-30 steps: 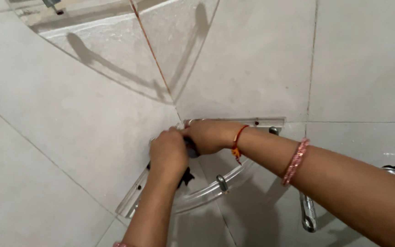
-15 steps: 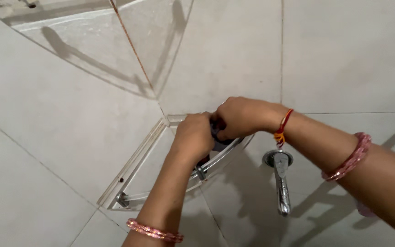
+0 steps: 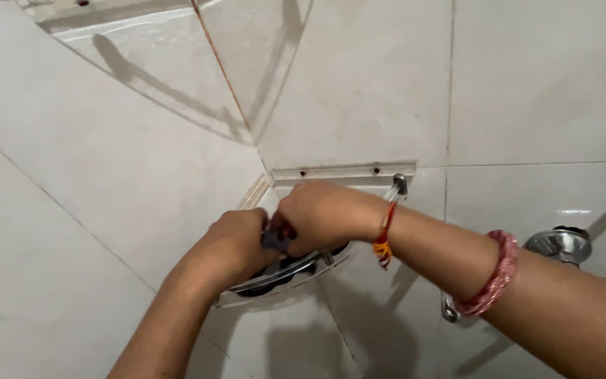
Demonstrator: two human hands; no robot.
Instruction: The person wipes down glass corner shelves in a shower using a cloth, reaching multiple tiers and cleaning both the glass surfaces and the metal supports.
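A clear corner shelf (image 3: 331, 172) with a metal rail (image 3: 296, 265) is fixed where two tiled walls meet. My left hand (image 3: 236, 242) and my right hand (image 3: 324, 214) meet over its front edge, both closed on a small dark grey cloth (image 3: 276, 241) that shows between the fingers. A dark patch of the same stuff lies on the shelf under the hands. My right wrist wears a red thread and my forearm a pink bangle.
A second clear corner shelf (image 3: 177, 63) hangs higher up in the corner. A chrome tap (image 3: 562, 245) juts from the right wall, with a spout end (image 3: 449, 309) showing below my right forearm. Pale tiles cover both walls.
The view has shifted and both hands have moved along the shelf's front, to the left and slightly down, still bunched together on the dark cloth. The tap now sits behind my right forearm.
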